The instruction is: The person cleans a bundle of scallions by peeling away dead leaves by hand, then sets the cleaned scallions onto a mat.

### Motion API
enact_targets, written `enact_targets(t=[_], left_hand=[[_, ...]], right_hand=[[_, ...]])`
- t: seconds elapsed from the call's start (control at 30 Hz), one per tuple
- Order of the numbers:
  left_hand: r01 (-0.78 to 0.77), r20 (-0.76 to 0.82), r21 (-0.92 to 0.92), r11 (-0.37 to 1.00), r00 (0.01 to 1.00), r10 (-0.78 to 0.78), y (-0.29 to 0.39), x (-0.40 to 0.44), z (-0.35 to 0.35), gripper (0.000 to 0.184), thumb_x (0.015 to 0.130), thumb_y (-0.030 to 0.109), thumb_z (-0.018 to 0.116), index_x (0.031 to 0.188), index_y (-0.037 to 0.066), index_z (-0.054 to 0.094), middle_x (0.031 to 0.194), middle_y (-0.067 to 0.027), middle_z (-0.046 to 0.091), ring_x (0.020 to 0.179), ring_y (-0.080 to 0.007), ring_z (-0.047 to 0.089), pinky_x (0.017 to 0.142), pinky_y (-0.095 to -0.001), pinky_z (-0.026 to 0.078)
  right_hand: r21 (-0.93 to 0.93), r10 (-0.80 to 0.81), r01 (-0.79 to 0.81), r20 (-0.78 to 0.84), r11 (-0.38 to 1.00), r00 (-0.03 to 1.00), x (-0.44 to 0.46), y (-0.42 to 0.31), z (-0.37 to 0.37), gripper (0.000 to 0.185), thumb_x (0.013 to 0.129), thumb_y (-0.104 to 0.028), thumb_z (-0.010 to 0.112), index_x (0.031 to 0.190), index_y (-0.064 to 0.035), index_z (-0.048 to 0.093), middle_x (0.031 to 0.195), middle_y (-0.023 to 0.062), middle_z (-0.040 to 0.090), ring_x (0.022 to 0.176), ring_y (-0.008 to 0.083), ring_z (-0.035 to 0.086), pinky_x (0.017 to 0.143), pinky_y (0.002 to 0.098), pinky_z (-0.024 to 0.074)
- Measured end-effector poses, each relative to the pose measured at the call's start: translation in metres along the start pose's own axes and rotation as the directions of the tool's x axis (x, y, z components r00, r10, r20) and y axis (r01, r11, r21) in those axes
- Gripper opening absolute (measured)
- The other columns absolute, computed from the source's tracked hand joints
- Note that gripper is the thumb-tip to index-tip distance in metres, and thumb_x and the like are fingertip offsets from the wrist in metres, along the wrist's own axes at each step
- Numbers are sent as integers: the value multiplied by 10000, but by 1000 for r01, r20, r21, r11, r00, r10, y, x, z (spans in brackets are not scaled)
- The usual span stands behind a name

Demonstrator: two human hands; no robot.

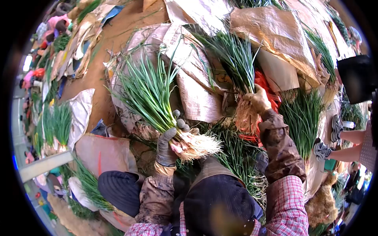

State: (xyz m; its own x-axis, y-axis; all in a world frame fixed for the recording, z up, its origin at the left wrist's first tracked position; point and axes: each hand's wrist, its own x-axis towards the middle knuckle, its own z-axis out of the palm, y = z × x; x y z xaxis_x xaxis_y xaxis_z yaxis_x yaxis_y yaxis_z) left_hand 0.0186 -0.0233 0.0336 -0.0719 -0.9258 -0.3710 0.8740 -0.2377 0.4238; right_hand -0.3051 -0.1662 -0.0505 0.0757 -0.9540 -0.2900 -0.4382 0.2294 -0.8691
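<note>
My left hand (168, 143), in a grey glove, is closed around a bunch of spring onions (151, 100) just above the bulbs. Its green leaves fan up and left, while the pale roots (201, 144) point to the right. Further forward, my right hand (259, 100) wears a tan glove and grips a second, darker green bunch of spring onions (234, 59) near its base. Reddish-brown roots (246, 116) hang below that hand. Part of each bunch's stems is hidden by the fingers.
Woven sacks (199, 92) lie ahead, with a brown sack (271, 33) beyond. Loose spring onions (236, 153) are heaped by my knees, and a pile (301, 122) lies to the right. Another person's legs (350, 145) stand at far right. More bundles (61, 124) lie left.
</note>
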Motion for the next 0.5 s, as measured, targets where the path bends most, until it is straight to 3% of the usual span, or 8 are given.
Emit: enact_targets(t=[0.1,0.17,0.23,0.27,0.37,0.43,0.47,0.5], left_hand=[[-44,77,-17,999,996,45,8,-2,2,549,797,94,671,1278,57,409,976,-64,588,941,-210,561,772,-359,543],[-69,111,-50,996,991,74,10,-4,6,551,794,91,671,1279,60,410,973,-60,590,942,-207,557,768,-359,544],[-100,130,-55,993,986,106,15,-5,8,567,793,77,675,1291,66,405,968,-55,599,953,-204,563,785,-355,544],[-86,119,-56,995,989,92,17,-5,4,563,796,80,676,1291,67,407,993,-59,604,967,-204,565,793,-355,543],[-113,51,16,994,992,112,25,-6,-13,547,808,95,670,1290,44,417,1078,-102,612,951,-211,590,774,-344,554],[-132,8,59,990,991,131,32,-8,-14,548,806,111,665,1288,31,415,1074,-127,612,916,-214,600,727,-339,561],[-113,42,108,988,993,109,37,-8,-28,515,827,111,644,1293,69,430,1106,-97,592,937,-203,585,866,-466,513],[3,67,-13,1000,998,-2,39,-6,-57,507,832,107,632,1295,64,430,1109,-102,594,938,-208,588,860,-448,515]], right_hand=[[140,-178,163,101,977,979,-8,-55,1,208,838,-128,625,991,10,603,855,77,670,721,183,645,665,312,534],[519,-151,60,135,853,979,-20,-86,9,328,818,-72,638,1112,31,536,978,102,652,777,196,647,732,306,544],[351,-198,123,186,928,962,-24,-112,18,435,789,-2,641,1193,39,484,1097,128,611,913,207,627,793,306,534],[474,-352,278,74,835,933,-16,-95,35,536,777,15,650,1268,31,436,1211,152,548,1063,220,571,872,303,506],[296,-185,149,98,943,978,-34,-152,40,905,748,-337,756,1423,-11,249,1428,225,317,1257,335,427,1020,436,403],[459,-252,196,62,866,966,-27,-121,39,809,797,-319,705,1419,-25,279,1425,225,325,1242,345,437,1019,439,395],[579,-290,197,72,791,954,-28,-104,36,717,828,-266,677,1402,-21,324,1405,215,371,1228,313,458,1017,405,401],[592,-265,174,69,787,962,-33,-95,37,643,841,-238,669,1369,-19,375,1355,191,434,1195,284,487,997,381,416]])
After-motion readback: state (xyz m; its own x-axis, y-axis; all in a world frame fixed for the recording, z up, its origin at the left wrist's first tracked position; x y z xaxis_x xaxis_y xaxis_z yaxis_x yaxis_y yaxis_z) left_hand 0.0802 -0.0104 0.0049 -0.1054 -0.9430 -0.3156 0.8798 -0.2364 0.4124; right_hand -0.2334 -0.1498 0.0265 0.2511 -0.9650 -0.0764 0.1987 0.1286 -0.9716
